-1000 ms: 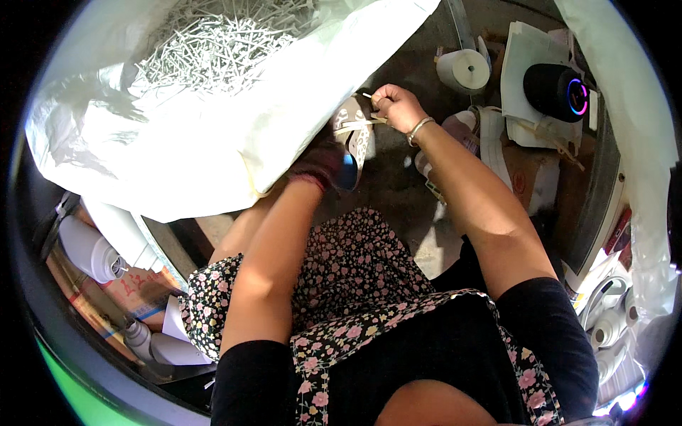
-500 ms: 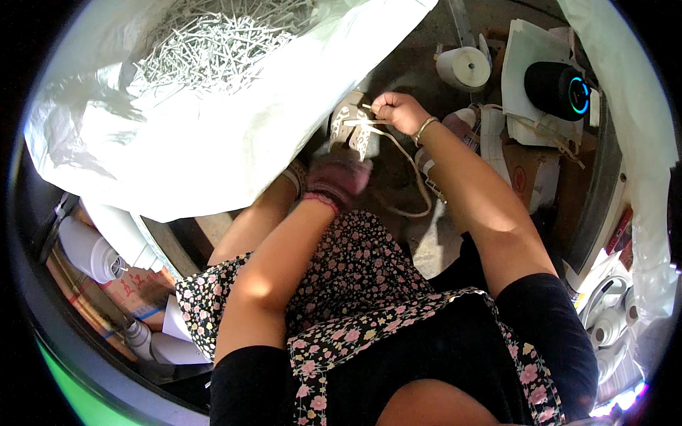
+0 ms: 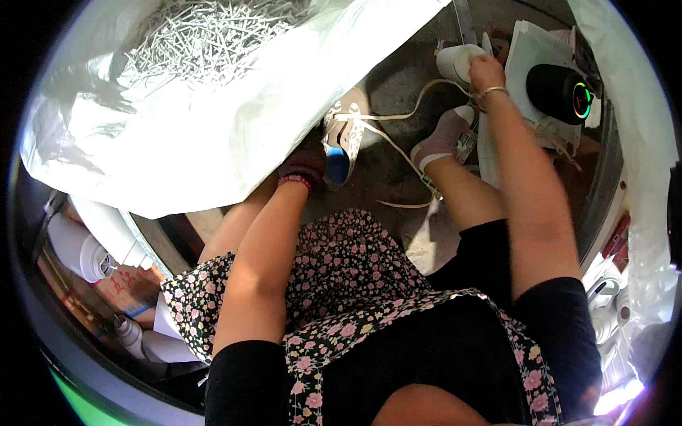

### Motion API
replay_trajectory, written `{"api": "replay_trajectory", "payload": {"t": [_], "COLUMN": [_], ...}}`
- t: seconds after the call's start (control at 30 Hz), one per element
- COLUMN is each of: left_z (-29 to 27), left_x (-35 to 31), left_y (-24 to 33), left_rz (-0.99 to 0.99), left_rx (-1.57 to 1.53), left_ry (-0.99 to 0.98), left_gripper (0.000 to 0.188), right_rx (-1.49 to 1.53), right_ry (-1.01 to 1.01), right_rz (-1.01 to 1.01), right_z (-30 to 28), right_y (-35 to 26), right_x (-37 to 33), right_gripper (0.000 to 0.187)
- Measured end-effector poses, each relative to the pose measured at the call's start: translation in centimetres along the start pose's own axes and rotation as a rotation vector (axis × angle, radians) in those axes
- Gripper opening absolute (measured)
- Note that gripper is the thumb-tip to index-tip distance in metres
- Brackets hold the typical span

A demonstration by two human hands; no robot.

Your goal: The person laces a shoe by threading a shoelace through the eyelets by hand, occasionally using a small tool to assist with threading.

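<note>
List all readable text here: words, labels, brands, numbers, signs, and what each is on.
Cardboard box, lower left: large red printed characters, partly covered; I won't copy the wording.
Black speaker, upper right: small mark inside the lit ring, too small to read.
Anything else: too small or blurred.

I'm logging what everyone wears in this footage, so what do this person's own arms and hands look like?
The sleeves are short and black. The left hand wears a dark maroon glove with a pinkish-red trim. The right hand is ungloved, with a pale bangle just behind it.
</note>
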State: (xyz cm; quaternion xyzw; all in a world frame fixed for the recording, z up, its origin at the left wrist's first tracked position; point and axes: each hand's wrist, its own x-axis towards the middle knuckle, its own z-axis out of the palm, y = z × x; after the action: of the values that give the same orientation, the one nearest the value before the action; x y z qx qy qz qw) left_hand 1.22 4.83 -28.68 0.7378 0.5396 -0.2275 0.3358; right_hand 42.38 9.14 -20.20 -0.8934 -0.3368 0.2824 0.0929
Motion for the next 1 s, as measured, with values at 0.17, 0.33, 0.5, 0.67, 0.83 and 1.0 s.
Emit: {"api": "replay_trajectory", "payload": {"t": [0.17, 0.33, 0.5, 0.67, 0.83, 1.0], "left_z": [-1.8, 4.0, -0.8, -5.0, -4.5, 0.9], "left_x": [-0.3, 2.6, 0.0, -2.6, -2.1, 0.9], "left_y": [1.0, -4.2, -1.1, 1.8, 1.9, -0.6], "left_rz": [-0.101, 0.064, -0.014, -0.029, -0.044, -0.001], "left_rx": [-0.073, -0.185, -0.202, -0.236, -0.116, -0.469], "left_ry": [-0.075, -0.149, 0.036, -0.058, -0.061, 0.084], "left_gripper": [0.038, 0.044, 0.047, 0.049, 0.047, 0.034], "right_rx": [-0.128, 0.179, -0.404, 0.261, 0.050, 0.453], "right_ry": [-1.303, -2.204, -1.581, -0.424, -0.358, -0.482], "right_rz": [0.221, 0.100, -0.742, -0.227, -0.220, -0.167], "right_z": [-2.0, 2.7, 9.5, 17.2, 16.2, 17.2], "right_y": [-4.0, -6.6, -3.9, -0.6, -3.2, -3.1], "right_x": [-11.5, -23.5, -20.0, -12.2, -12.0, -12.3], "right_gripper": [0.020, 0.018, 0.031, 0.015, 0.016, 0.017]}}
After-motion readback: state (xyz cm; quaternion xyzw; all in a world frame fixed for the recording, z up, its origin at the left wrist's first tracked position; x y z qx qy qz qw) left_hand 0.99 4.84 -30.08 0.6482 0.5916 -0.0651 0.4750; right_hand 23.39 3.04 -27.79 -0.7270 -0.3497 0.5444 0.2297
